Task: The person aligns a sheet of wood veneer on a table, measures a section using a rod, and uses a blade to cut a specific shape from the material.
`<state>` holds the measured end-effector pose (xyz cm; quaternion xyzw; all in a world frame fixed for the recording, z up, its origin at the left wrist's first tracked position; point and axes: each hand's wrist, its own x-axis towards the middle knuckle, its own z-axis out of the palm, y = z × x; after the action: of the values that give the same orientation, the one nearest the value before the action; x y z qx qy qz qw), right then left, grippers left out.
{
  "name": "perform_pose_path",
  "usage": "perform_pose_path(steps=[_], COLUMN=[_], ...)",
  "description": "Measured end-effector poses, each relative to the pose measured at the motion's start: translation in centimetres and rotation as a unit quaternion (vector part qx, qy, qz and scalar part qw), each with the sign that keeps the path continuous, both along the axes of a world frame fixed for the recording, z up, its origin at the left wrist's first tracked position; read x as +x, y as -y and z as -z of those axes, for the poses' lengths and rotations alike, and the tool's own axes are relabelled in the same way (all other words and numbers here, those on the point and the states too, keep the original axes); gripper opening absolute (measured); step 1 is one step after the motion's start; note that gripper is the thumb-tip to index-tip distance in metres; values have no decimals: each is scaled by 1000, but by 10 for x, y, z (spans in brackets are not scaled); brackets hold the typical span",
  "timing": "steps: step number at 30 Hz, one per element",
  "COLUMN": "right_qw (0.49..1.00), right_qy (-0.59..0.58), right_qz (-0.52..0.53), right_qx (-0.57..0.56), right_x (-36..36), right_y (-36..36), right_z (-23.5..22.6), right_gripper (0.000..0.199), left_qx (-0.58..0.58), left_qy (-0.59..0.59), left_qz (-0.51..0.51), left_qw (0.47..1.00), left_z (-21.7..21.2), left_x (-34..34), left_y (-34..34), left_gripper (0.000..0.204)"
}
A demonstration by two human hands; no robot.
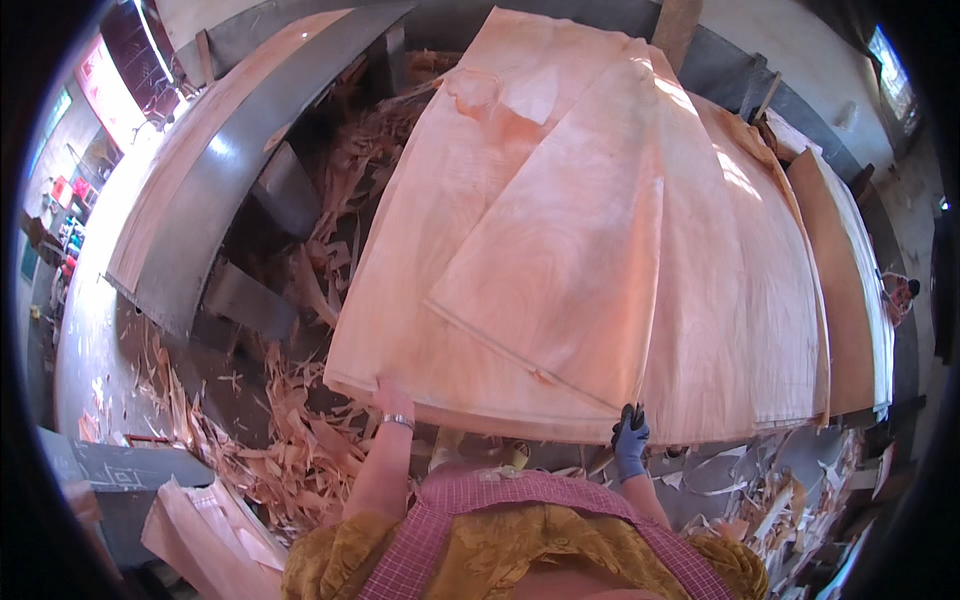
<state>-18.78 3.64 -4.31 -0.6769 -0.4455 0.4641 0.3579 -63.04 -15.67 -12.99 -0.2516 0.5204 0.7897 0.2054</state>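
Although its far end looks rumpled, the veneer stack [450, 200] spreads broadly across the centre, its long axis running from near 6 toward 12 o'clock. At 10 o'clock stands a long grey metal bench [230, 165]. On the stack lies the top sheet [560, 250], its long axis pointing toward 1 o'clock, its near edge slanting down toward 4. Judging by that, the sheet is already on the stack but not squared with it: its near-left corner sits well inside the stack's border, so matching the edges looks undone. Between 4 and 5 o'clock the gloved right hand [629, 440] seems to pinch its near-right corner. Between 7 and 8, the bare left hand [392, 395] touches the stack's near edge; whether it grips, I cannot tell.
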Motion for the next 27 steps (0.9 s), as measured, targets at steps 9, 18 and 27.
perform_pose_path(steps=[9, 18, 27], right_qw=[995, 972, 946], right_qy=[90, 209, 286], right_qz=[-52, -100, -151], right_qx=[-5, 39, 1], right_x=[17, 17, -8], right_y=[6, 31, 43], right_z=[50, 104, 100], right_gripper=[35, 45, 60], left_qx=[-129, -222, -346], left_qy=[-12, 11, 63], left_qz=[-64, -77, 93], left_qw=[990, 972, 931], left_z=[18, 27, 35], left_x=[-12, -55, -84], left_y=[39, 57, 83], left_gripper=[22, 24, 36])
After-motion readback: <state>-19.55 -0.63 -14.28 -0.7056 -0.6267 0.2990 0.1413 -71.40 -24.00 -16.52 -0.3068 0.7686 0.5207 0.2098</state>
